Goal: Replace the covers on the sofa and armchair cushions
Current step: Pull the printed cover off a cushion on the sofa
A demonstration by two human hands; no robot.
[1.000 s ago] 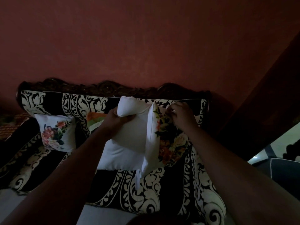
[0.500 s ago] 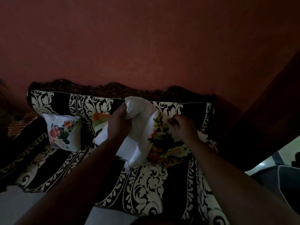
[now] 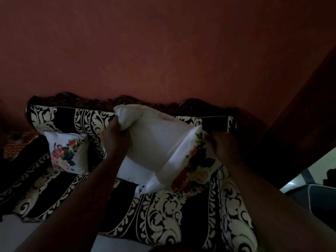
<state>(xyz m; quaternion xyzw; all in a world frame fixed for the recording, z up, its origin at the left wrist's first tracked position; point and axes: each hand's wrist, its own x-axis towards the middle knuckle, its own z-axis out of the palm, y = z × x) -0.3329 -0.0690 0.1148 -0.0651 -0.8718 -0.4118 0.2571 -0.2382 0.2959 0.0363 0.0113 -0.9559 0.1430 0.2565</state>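
Left hand [image 3: 113, 140] is gripping the white cushion [image 3: 156, 142] by its upper left corner, arm stretched forward. Right hand [image 3: 224, 146] is pinching the floral cover [image 3: 195, 168] edge. Both are held above the sofa [image 3: 163, 215]. Versus half a second ago, cushion is sitting higher and more spread out.

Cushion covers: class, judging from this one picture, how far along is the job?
Done: one flowered cushion sits covered on the sofa. In hand: the left hand grips the white cushion while the right hand holds the flowered cover, only partly on. Left: pulling it fully over.
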